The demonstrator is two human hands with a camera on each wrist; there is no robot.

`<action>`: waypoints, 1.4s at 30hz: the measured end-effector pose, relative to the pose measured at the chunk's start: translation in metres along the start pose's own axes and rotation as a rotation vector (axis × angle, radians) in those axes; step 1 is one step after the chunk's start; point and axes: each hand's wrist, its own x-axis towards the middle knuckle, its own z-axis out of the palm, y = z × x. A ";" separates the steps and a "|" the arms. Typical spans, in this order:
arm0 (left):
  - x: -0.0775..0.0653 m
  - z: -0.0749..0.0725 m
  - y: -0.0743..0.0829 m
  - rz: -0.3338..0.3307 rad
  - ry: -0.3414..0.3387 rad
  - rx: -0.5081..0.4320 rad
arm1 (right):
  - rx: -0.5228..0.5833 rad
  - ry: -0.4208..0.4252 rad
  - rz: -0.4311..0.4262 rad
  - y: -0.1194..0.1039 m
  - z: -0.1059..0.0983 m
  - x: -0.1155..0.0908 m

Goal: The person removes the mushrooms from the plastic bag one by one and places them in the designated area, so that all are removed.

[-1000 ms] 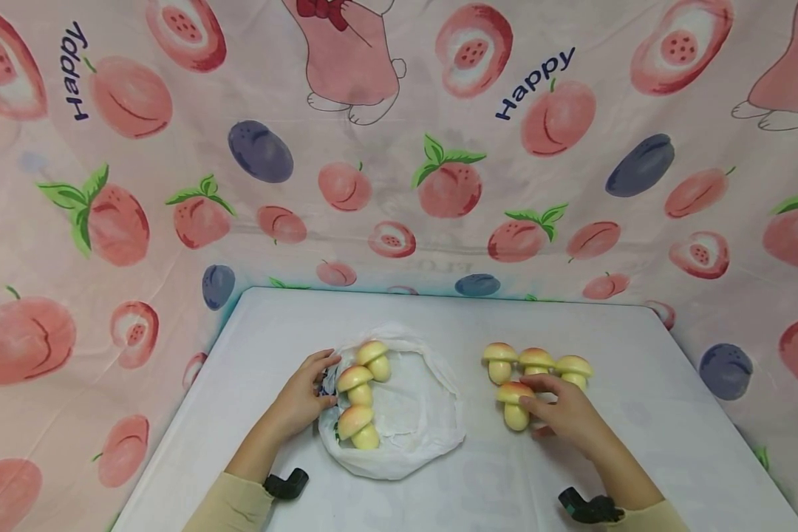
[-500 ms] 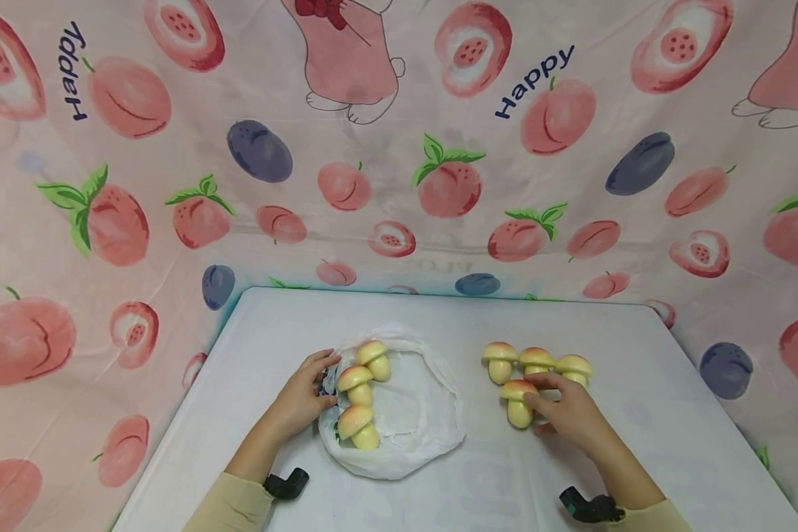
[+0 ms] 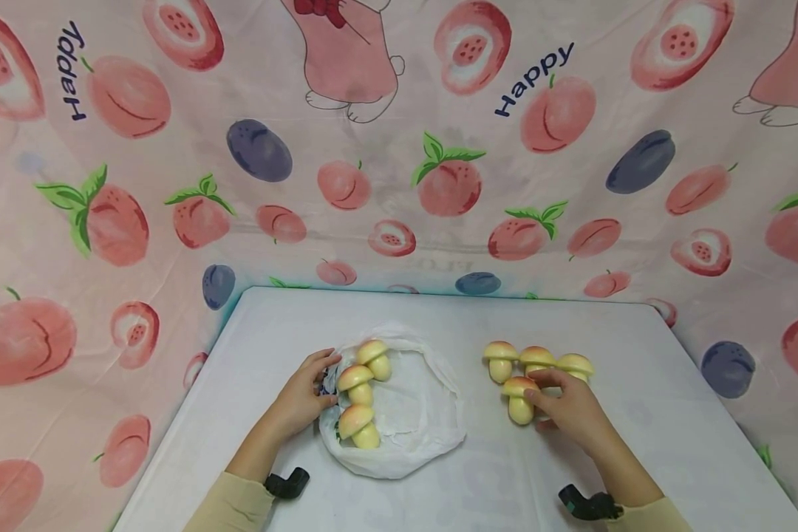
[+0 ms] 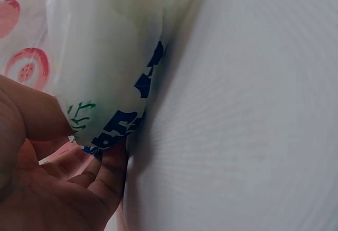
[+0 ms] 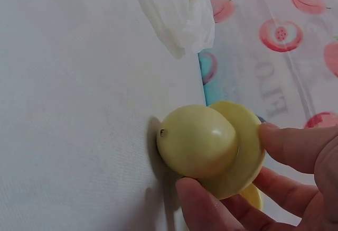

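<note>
Fingers point(image 5: 288, 191) of the right hand point(image 3: 568, 414) pinch 1 yellow mushroom point(image 3: 521, 410) by its cap.
The cap sits between thumb and fingers (the stem's end juts free). Just beyond is a row of 3 mushrooms point(image 3: 501, 356). Across the white table point(image 3: 468, 488), the left hand point(image 3: 302, 397) pinches the left side of a white bag point(image 3: 406, 464) with 3 others point(image 3: 357, 378) inside.
</note>
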 end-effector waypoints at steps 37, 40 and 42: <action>0.000 0.001 0.001 0.002 0.004 0.007 | 0.035 0.019 0.003 -0.001 -0.013 -0.006; 0.000 0.001 0.001 0.002 0.005 0.008 | 0.050 0.012 0.006 -0.003 -0.016 -0.008; 0.000 0.001 0.001 0.001 0.006 0.010 | 0.061 0.010 0.005 -0.004 -0.017 -0.009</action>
